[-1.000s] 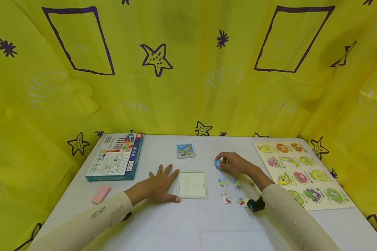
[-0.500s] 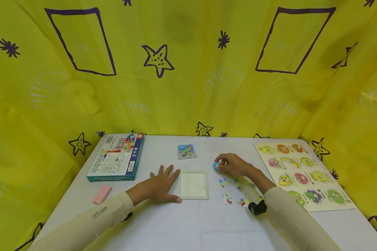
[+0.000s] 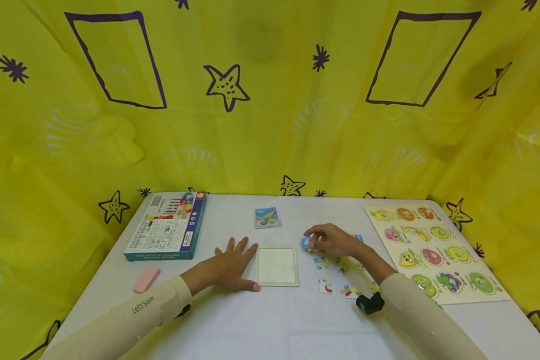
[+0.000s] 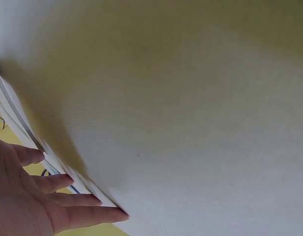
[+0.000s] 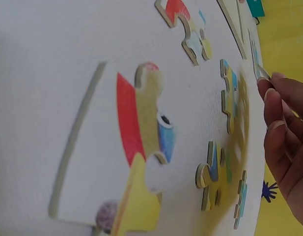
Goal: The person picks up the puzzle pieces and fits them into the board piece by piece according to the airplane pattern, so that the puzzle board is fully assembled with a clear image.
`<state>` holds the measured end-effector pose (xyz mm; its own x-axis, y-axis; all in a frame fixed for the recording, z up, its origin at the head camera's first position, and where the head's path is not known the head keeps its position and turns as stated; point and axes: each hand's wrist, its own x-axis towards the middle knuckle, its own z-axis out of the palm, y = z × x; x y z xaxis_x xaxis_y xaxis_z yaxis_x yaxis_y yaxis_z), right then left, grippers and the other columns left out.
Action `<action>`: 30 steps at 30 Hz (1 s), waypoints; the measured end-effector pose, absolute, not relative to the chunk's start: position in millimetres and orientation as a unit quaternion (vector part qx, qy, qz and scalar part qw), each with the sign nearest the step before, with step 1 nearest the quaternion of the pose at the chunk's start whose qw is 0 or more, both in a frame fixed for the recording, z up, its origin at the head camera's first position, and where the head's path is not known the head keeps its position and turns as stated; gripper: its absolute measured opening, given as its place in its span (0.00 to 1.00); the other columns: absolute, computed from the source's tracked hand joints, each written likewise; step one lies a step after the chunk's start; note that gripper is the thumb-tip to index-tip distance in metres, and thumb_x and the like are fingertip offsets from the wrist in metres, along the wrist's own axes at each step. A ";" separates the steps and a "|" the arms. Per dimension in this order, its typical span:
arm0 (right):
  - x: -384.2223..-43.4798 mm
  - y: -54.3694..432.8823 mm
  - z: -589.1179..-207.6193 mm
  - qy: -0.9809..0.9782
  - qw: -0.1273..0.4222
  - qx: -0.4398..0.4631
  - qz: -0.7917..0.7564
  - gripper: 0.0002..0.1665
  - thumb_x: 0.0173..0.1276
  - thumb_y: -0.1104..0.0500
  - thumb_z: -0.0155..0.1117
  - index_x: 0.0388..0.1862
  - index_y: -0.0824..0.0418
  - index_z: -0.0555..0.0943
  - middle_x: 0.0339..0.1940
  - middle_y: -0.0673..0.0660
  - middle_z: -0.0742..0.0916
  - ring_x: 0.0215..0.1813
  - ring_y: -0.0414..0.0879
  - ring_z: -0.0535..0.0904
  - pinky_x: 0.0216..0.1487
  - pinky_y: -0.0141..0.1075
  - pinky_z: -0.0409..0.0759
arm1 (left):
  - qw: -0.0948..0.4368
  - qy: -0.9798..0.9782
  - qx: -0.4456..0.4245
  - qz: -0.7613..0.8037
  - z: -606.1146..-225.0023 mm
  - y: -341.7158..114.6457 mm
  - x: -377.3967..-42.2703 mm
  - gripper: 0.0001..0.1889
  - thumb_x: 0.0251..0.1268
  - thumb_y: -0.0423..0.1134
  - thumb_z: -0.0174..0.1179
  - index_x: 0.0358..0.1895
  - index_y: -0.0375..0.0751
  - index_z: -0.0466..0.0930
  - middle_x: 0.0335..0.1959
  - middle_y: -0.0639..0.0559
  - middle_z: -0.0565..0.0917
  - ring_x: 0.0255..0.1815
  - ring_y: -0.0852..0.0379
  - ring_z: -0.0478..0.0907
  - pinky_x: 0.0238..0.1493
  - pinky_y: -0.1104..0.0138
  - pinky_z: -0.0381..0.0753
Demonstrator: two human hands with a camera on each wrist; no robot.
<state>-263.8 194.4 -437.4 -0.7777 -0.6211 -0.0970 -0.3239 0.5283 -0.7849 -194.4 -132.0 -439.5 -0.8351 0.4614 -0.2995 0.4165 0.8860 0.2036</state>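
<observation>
Right hand (image 3: 334,240) in narrow pinch, apparently on blue puzzle piece (image 3: 304,243).

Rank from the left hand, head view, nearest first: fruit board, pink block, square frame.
1. Square frame: immediately right of the left hand.
2. Pink block: off to its left.
3. Fruit board: far right, beyond the right hand.

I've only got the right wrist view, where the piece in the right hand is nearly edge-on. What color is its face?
Observer: From the head view, the piece in the right hand looks mostly blue.
Operator: What's on the left side of the frame?
Observer: The left hand, with its fingers spread.
Operator: Anything farther left?
Observer: A pink block lies to the left of that hand.
</observation>
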 end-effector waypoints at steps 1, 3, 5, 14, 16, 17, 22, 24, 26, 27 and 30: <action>-263.3 193.7 -437.3 0.852 0.191 -0.277 -0.401 0.21 0.74 0.65 0.61 0.62 0.73 0.76 0.38 0.59 0.85 0.29 0.43 0.78 0.31 0.32 0.77 | 0.172 0.956 0.229 0.066 -439.5 -132.1 -194.2 0.58 0.52 0.74 0.63 0.81 0.46 0.52 0.81 0.35 0.51 0.77 0.21 0.48 0.62 0.24 0.60; -262.3 192.3 -437.2 0.849 0.200 -0.277 -0.404 0.21 0.74 0.65 0.60 0.63 0.73 0.76 0.39 0.59 0.85 0.29 0.43 0.78 0.31 0.32 0.77 | 0.173 0.956 0.228 0.067 -439.3 -132.1 -194.1 0.58 0.52 0.74 0.63 0.81 0.46 0.52 0.81 0.36 0.51 0.77 0.21 0.48 0.62 0.25 0.59; -261.4 190.8 -436.8 0.848 0.205 -0.275 -0.404 0.21 0.74 0.66 0.59 0.64 0.72 0.76 0.40 0.58 0.85 0.30 0.43 0.78 0.32 0.32 0.78 | 0.173 0.956 0.228 0.067 -439.5 -132.0 -194.3 0.58 0.52 0.74 0.63 0.81 0.47 0.52 0.81 0.36 0.51 0.77 0.21 0.48 0.62 0.25 0.59; -256.0 185.8 -436.5 0.833 0.220 -0.296 -0.412 0.23 0.71 0.70 0.57 0.64 0.73 0.75 0.43 0.60 0.85 0.32 0.44 0.78 0.32 0.31 0.78 | 0.178 0.955 0.228 0.062 -437.8 -131.1 -193.3 0.57 0.53 0.74 0.63 0.81 0.48 0.51 0.81 0.36 0.51 0.77 0.21 0.48 0.63 0.25 0.60; -254.6 184.6 -437.2 0.831 0.221 -0.300 -0.413 0.23 0.70 0.71 0.58 0.64 0.73 0.76 0.43 0.60 0.85 0.32 0.44 0.78 0.33 0.31 0.78 | 0.179 0.955 0.228 0.059 -437.7 -131.1 -193.1 0.57 0.53 0.75 0.62 0.81 0.49 0.51 0.81 0.36 0.51 0.77 0.21 0.48 0.63 0.25 0.60; -254.1 183.9 -437.8 0.829 0.219 -0.305 -0.414 0.23 0.70 0.71 0.58 0.63 0.73 0.76 0.42 0.61 0.85 0.32 0.43 0.78 0.33 0.31 0.78 | 0.178 0.955 0.228 0.056 -437.8 -131.2 -193.0 0.57 0.53 0.75 0.62 0.81 0.48 0.51 0.81 0.36 0.51 0.77 0.21 0.48 0.63 0.25 0.60; -252.7 178.3 -441.4 0.824 0.215 -0.317 -0.418 0.22 0.68 0.71 0.62 0.61 0.72 0.78 0.40 0.61 0.85 0.30 0.41 0.78 0.33 0.30 0.78 | 0.172 0.956 0.233 0.047 -438.9 -131.5 -193.9 0.57 0.53 0.76 0.61 0.81 0.48 0.51 0.81 0.35 0.51 0.77 0.21 0.49 0.62 0.25 0.62; -252.3 175.4 -442.3 0.825 0.213 -0.316 -0.417 0.21 0.68 0.70 0.63 0.60 0.70 0.79 0.40 0.59 0.85 0.29 0.39 0.77 0.32 0.30 0.78 | 0.170 0.956 0.235 0.046 -439.0 -131.7 -194.2 0.57 0.53 0.76 0.60 0.81 0.48 0.51 0.81 0.35 0.51 0.77 0.21 0.49 0.61 0.25 0.62; -251.7 172.9 -442.7 0.825 0.209 -0.320 -0.415 0.21 0.68 0.70 0.63 0.60 0.70 0.79 0.39 0.59 0.85 0.29 0.39 0.77 0.32 0.29 0.77 | 0.170 0.956 0.236 0.047 -438.7 -131.8 -194.3 0.57 0.53 0.76 0.61 0.81 0.48 0.52 0.81 0.35 0.51 0.77 0.21 0.49 0.61 0.25 0.62; -251.1 171.6 -442.6 0.825 0.210 -0.320 -0.417 0.21 0.68 0.70 0.63 0.59 0.70 0.79 0.39 0.58 0.85 0.28 0.39 0.77 0.32 0.29 0.77 | 0.170 0.956 0.236 0.047 -438.3 -131.7 -194.3 0.57 0.53 0.76 0.61 0.81 0.47 0.52 0.81 0.35 0.51 0.77 0.21 0.49 0.61 0.25 0.62; -248.4 167.9 -441.9 0.822 0.212 -0.317 -0.424 0.20 0.68 0.69 0.64 0.59 0.70 0.79 0.37 0.58 0.85 0.28 0.39 0.77 0.31 0.30 0.77 | 0.170 0.956 0.234 0.050 -437.9 -132.0 -194.4 0.57 0.53 0.76 0.61 0.81 0.47 0.52 0.81 0.35 0.51 0.77 0.21 0.48 0.61 0.25 0.61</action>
